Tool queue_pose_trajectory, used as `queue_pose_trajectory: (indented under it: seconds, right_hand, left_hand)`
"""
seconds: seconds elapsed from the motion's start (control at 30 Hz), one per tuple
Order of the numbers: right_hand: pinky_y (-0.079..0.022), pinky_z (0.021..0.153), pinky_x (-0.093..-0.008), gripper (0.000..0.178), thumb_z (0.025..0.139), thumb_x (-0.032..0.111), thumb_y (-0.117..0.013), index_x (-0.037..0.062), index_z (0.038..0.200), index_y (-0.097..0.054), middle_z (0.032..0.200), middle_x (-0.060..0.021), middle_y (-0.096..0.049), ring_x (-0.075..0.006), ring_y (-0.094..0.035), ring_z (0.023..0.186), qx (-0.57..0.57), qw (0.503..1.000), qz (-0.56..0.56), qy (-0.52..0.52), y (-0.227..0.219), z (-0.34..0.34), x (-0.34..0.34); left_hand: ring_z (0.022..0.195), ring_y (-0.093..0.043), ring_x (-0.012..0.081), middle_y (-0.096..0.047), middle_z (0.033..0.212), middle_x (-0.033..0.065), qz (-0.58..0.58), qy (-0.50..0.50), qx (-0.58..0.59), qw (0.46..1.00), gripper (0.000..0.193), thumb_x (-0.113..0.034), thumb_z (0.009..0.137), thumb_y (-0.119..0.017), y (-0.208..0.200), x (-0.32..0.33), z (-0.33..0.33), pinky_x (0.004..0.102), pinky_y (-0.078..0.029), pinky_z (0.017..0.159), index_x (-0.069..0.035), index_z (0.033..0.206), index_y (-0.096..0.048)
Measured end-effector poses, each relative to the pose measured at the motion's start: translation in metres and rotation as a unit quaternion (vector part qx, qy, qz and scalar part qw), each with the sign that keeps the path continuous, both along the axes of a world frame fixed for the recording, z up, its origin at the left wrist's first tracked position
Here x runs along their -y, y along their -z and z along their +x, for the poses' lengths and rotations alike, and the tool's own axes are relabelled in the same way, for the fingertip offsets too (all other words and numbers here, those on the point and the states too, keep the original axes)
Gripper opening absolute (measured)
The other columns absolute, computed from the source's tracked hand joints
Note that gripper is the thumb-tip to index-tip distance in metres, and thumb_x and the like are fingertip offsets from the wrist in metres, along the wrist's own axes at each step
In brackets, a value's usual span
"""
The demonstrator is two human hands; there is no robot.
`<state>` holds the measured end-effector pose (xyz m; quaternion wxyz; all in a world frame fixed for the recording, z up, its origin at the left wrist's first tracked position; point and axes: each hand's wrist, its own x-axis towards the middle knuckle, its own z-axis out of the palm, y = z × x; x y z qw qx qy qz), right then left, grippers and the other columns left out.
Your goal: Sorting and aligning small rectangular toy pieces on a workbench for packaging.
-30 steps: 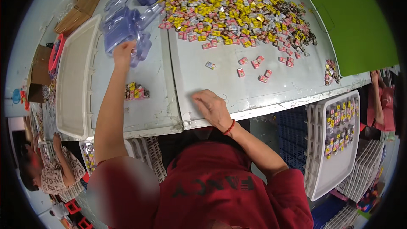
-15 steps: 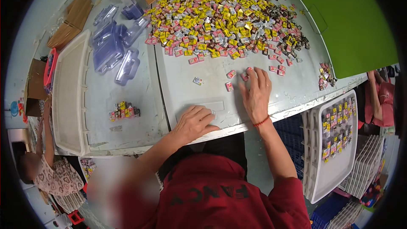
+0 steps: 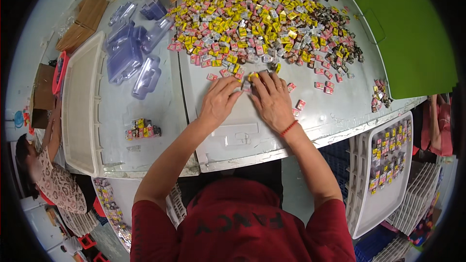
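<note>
Small pink, yellow, dark and silvery boxes (image 3: pixel 259 29) form a big heap across the far part of the table. My left hand (image 3: pixel 219 101) lies at the near edge of this heap, fingers bent and tips close to a pink-and-white box (image 3: pixel 240 73). Beside it, my right hand (image 3: pixel 272 101) has its fingers apart over a few boxes. A yellow box (image 3: pixel 253 75) shows at its fingertips. Between the hands sits a greyish box (image 3: pixel 246 86), partly hidden. Just nearer than the hands lies a clear plastic piece (image 3: pixel 238 135).
Left of the table seam are clear plastic shells (image 3: pixel 125 53), a small block of boxes (image 3: pixel 141 129) and a white tray (image 3: pixel 80 111). A green board (image 3: pixel 403 34) stands right. Stacked white trays (image 3: pixel 388 204) hold packed boxes below. Other people work at both sides.
My left hand has moved forward off the clear plastic piece to the heap's edge. My right hand has shifted left beside it. Several boxes now lie around my fingertips.
</note>
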<state>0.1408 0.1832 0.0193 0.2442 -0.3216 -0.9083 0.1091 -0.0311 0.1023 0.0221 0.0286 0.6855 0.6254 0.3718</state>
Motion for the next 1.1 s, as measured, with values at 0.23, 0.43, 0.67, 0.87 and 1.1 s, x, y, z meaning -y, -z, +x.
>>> queue_pose_trajectory:
  seconds: [0.23,0.43,0.67,0.87,1.1]
  right_hand:
    - [-0.033,0.102,-0.0481,0.041,0.084,0.022,-0.065,0.0060,0.120,-0.055,0.123,-0.0134,-0.053,-0.0344,-0.045,0.120,0.010,0.999,0.039,-0.022,-0.001,0.057,-0.026]
    - [-0.036,0.099,-0.0460,0.034,0.083,0.019,-0.066,0.0076,0.115,-0.059,0.119,-0.0119,-0.056,-0.0338,-0.048,0.115,0.040,0.996,0.074,0.031,-0.013,0.056,-0.025]
    - [-0.042,0.077,-0.0401,0.023,0.081,0.013,-0.066,0.0080,0.104,-0.065,0.092,-0.0077,-0.063,-0.0275,-0.056,0.088,-0.056,0.995,0.000,0.080,-0.011,0.014,-0.026]
    - [-0.042,0.082,-0.0401,0.020,0.082,0.014,-0.065,0.0098,0.101,-0.068,0.092,-0.0064,-0.064,-0.0267,-0.057,0.088,-0.032,0.993,0.075,0.082,0.000,0.019,-0.028]
    - [-0.040,0.081,-0.0399,0.015,0.083,0.019,-0.064,0.0095,0.095,-0.067,0.090,-0.0058,-0.065,-0.0257,-0.057,0.085,-0.038,0.997,0.061,0.043,-0.017,0.000,-0.021]
  left_hand:
    - [0.103,-0.054,0.0290,-0.058,0.110,0.0092,-0.003,0.037,-0.030,0.999,0.023,-0.007,0.077,-0.069,0.002,-0.012,-0.005,0.0394,-0.045,0.087,-0.003,0.099,-0.063]
    - [0.106,-0.053,0.0328,-0.059,0.109,0.0127,-0.011,-0.009,-0.083,0.996,0.026,-0.012,0.075,-0.070,0.001,-0.018,-0.010,0.0425,-0.043,0.090,-0.004,0.099,-0.064]
    - [0.093,-0.055,0.0269,-0.057,0.097,0.0073,-0.042,0.050,-0.042,0.997,0.020,-0.009,0.076,-0.069,0.004,-0.018,0.013,0.0376,-0.046,0.082,-0.003,0.094,-0.064]
    - [0.090,-0.055,0.0280,-0.059,0.097,0.0084,-0.014,0.028,-0.084,0.996,0.015,-0.009,0.076,-0.069,0.007,-0.016,-0.017,0.0388,-0.047,0.080,-0.003,0.089,-0.065]
    - [0.084,-0.060,0.0284,-0.066,0.077,0.0095,-0.210,0.040,0.010,0.977,0.018,-0.021,0.079,-0.069,-0.021,-0.035,-0.011,0.0378,-0.048,0.076,-0.004,0.079,-0.069]
